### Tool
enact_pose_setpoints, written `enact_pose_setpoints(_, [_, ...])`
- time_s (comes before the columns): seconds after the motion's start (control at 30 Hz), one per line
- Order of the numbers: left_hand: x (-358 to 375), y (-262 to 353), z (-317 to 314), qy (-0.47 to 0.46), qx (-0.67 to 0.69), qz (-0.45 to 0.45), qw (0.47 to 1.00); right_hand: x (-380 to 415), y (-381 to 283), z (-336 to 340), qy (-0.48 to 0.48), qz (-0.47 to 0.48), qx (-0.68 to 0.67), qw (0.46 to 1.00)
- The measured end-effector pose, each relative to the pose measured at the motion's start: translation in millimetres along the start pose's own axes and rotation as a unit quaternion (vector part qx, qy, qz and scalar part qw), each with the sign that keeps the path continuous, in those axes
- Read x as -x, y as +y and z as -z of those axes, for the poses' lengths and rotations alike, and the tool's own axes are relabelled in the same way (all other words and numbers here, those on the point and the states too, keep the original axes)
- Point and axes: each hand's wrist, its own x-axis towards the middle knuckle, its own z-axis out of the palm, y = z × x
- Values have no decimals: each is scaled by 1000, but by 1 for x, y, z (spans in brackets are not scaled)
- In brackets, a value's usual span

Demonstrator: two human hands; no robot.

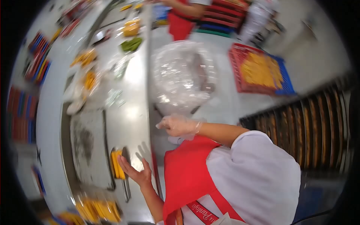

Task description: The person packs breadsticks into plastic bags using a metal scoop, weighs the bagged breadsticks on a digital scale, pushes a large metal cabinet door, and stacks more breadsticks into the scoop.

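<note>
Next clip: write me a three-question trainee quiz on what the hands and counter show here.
1. True or false: the left hand wears a clear glove.
2. Which hand is gloved and raised off the steel counter? A) left B) right C) neither
3. Fill in: the left hand rests beside a stack of ____-coloured slices.

Key
1. False; it is bare.
2. B; the right hand wears a clear glove and holds nothing that can be made out.
3. Orange.

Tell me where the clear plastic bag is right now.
The clear plastic bag sits upper centre in the head view, beside the steel counter edge, just above the gloved hand.
</note>
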Motion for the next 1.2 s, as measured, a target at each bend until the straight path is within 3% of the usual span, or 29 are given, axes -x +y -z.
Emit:
enact_pose_setpoints(0.13, [10,28,-47,-131,162,-52,977,118,53,-12,83,-199,-86,973])
enact_pose_setpoints(0.2, [8,53,-64,-221,243,-29,944,179,95,-34,144,-329,-81,930])
enact_pose_setpoints(0.27, [14,57,-85,-290,276,-79,913,240,113,-46,196,-423,-54,883])
enact_pose_setpoints(0.33, [15,68,-96,-353,285,-111,884,297,124,-57,283,-531,-124,789])
enact_pose_setpoints(0.4, [14,87,-104,-404,280,-183,852,350,140,-76,375,-599,-263,657])
enact_pose_setpoints(0.5, [18,104,-113,-471,226,-197,829,460,253,-197,403,-578,-137,696])
enact_pose_setpoints(0.57, [26,112,-119,-477,219,-211,825,483,249,-217,398,-585,-158,688])
enact_pose_setpoints(0.6, [30,116,-121,-476,221,-219,822,487,211,-201,494,-582,-355,540])
enact_pose_setpoints(0.63, [35,119,-120,-481,212,-217,823,493,194,-195,553,-542,-526,353])
enact_pose_setpoints(0.7, [47,118,-113,-506,169,-213,819,520,252,-253,573,-519,-523,359])
enact_pose_setpoints(0.77, [69,116,-100,-529,134,-187,817,528,268,-271,587,-499,-524,362])
enact_pose_setpoints(0.83, [99,100,-90,-537,118,-170,818,515,248,-223,749,-245,-608,94])
enact_pose_setpoints(0.87, [117,90,-85,-559,121,-129,810,526,263,-227,749,-212,-612,140])
enact_pose_setpoints(0.93, [150,83,-72,-592,99,-89,795,539,306,-229,790,-130,-598,28])
enact_pose_setpoints(1.0, [183,76,-63,-631,52,-61,772,562,338,-231,806,-76,-587,5])
enact_pose_setpoints(1.07, [209,77,-64,-667,30,-39,743,591,395,-248,830,-159,-534,15])
enact_pose_setpoints(1.13, [226,85,-69,-697,10,-40,716,609,418,-233,828,-150,-527,-121])
enact_pose_setpoints(1.2, [235,90,-75,-703,13,-34,710,624,444,-232,846,-158,-495,-117])
